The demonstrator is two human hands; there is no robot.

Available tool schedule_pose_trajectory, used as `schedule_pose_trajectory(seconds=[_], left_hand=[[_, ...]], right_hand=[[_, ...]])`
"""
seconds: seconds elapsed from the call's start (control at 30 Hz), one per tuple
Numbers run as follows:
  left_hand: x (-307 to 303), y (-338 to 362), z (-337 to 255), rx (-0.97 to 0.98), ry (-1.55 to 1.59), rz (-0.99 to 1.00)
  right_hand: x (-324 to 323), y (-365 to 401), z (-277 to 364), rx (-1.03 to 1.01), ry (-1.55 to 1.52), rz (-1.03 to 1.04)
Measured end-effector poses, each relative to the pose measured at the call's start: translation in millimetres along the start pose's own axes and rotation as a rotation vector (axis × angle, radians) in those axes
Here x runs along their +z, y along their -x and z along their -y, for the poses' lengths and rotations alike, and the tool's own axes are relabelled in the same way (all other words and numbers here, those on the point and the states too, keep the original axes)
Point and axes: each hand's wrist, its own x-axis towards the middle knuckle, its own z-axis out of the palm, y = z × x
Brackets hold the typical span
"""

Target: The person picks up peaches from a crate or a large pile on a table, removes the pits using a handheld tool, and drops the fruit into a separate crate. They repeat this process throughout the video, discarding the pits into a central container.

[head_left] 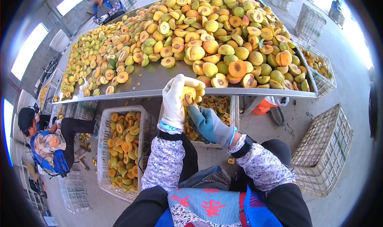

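My left hand (175, 101), in a whitish glove, is closed around a yellow peach half (189, 94) just past the near edge of the metal table (147, 80). Close against it on the right, my right hand (211, 123), in a blue and grey glove, has its fingers bent together at the fruit; what they grip is too small and hidden to name. Many halved and whole peaches (211, 25) are heaped on the table. Beneath my hands, a crate (234, 111) holds cut fruit, partly hidden by my gloves.
A white crate of peach halves (103, 147) stands left of my legs. An upturned-looking crate stack (323, 147) is at the right, with an orange bag (263, 106) under the table. One person (50, 147) sits at the left, another (107, 7) beyond the table.
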Motion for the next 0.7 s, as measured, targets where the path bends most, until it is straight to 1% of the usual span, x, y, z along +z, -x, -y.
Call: schedule_pose_trajectory(seconds=[0.07, 0.1, 0.13, 0.2, 0.27, 0.3, 0.4, 0.43, 0.5, 0.53, 0.6, 0.67, 0.7], left_hand=[[-6.5, -4.4, -5.6, -0.041, -0.106, 0.104], [-8.7, -8.0, -7.5, -0.054, -0.169, 0.144], [-9.8, -9.3, -8.0, -0.065, -0.232, 0.183], [-8.0, -7.7, -2.8, -0.018, -0.160, 0.098], [-2.8, -7.4, 5.3, 0.026, -0.094, 0.020], [1.0, -6.2, 9.7, 0.063, 0.014, -0.023], [-2.5, -7.0, 14.0, 0.042, 0.122, 0.014], [-9.7, -9.3, 7.7, 0.013, -0.004, 0.137], [-19.6, -16.5, 0.4, -0.089, -0.182, 0.250], [-21.8, -17.7, 0.3, -0.142, -0.268, 0.304], [-11.2, -11.2, 8.3, -0.025, -0.145, 0.149], [8.0, -7.9, 15.5, 0.102, -0.029, 0.005], [13.5, -8.1, 18.3, 0.110, 0.000, -0.068]], right_hand=[[-9.2, 16.0, 35.9, 0.356, -0.111, 0.158], [-6.3, 14.4, 28.7, 0.315, -0.084, 0.138], [-7.2, 14.1, 26.6, 0.323, -0.028, 0.113], [-7.9, 13.3, 29.4, 0.336, 0.082, 0.068], [-5.7, 12.3, 30.7, 0.314, -0.160, 0.133], [-5.6, 12.0, 31.5, 0.301, -0.280, 0.165], [-20.3, 6.2, 20.5, 0.391, -0.561, 0.405], [-21.6, 7.6, 20.9, 0.382, -0.406, 0.340], [-22.4, 12.6, 26.7, 0.364, -0.095, 0.208], [-21.4, 12.5, 27.4, 0.348, -0.056, 0.163], [-14.3, 11.9, 26.8, 0.322, 0.019, 0.077], [-4.1, 11.1, 22.4, 0.311, -0.197, 0.075], [-2.1, 10.6, 22.2, 0.300, -0.304, 0.073]])
